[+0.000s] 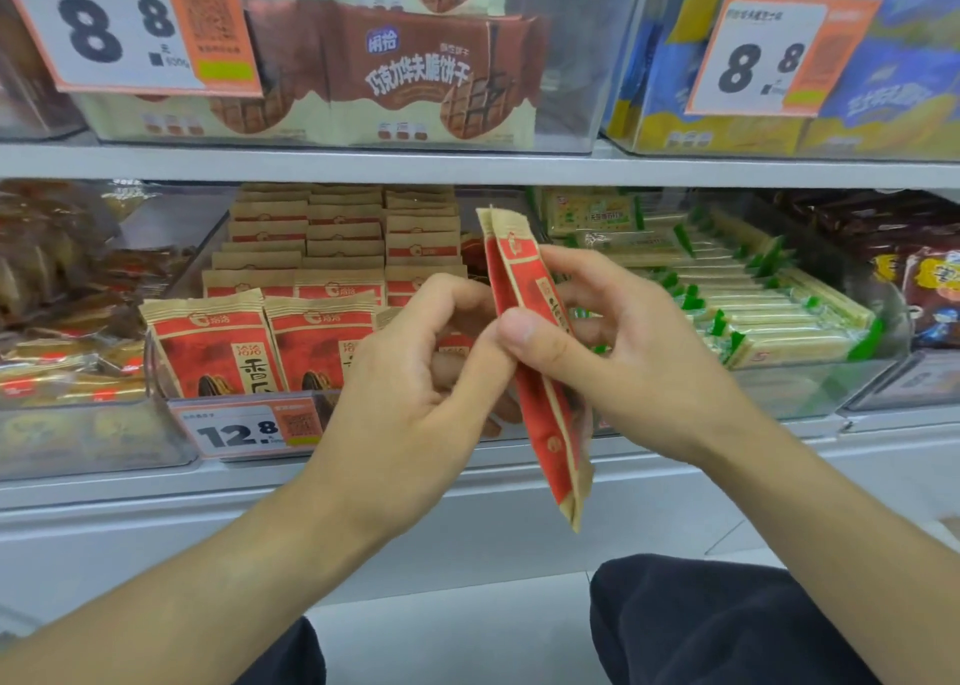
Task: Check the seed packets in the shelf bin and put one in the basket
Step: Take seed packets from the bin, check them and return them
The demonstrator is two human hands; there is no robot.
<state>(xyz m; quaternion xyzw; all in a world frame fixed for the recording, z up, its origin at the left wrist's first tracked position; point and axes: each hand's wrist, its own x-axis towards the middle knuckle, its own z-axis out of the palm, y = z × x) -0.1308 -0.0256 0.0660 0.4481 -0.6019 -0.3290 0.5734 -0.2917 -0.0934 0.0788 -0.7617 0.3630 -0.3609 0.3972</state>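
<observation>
I see the right hand at centre frame pinching a red-and-tan seed packet, thumb on the near face and fingers curled behind it; the packet stands nearly upright, edge-on to me, its top corner tilted toward the upper left and its bottom corner hanging below both hands. The left hand sits just left of it with fingers curled — the thumb tip touches the packet's edge close to the right thumb, though I cannot tell whether it truly grips. Behind the hands, in the middle of the frame, the clear shelf bin holds rows of matching packets standing upright, with a price tag reading 12.8 clipped to its front at lower left. To the right lies a bin of green-and-cream bars. On the upper shelf, brown biscuit packs sit in a clear bin — white-and-orange tags reading 8.8 hang at upper left and upper right. Dark trouser knees show at the bottom.
</observation>
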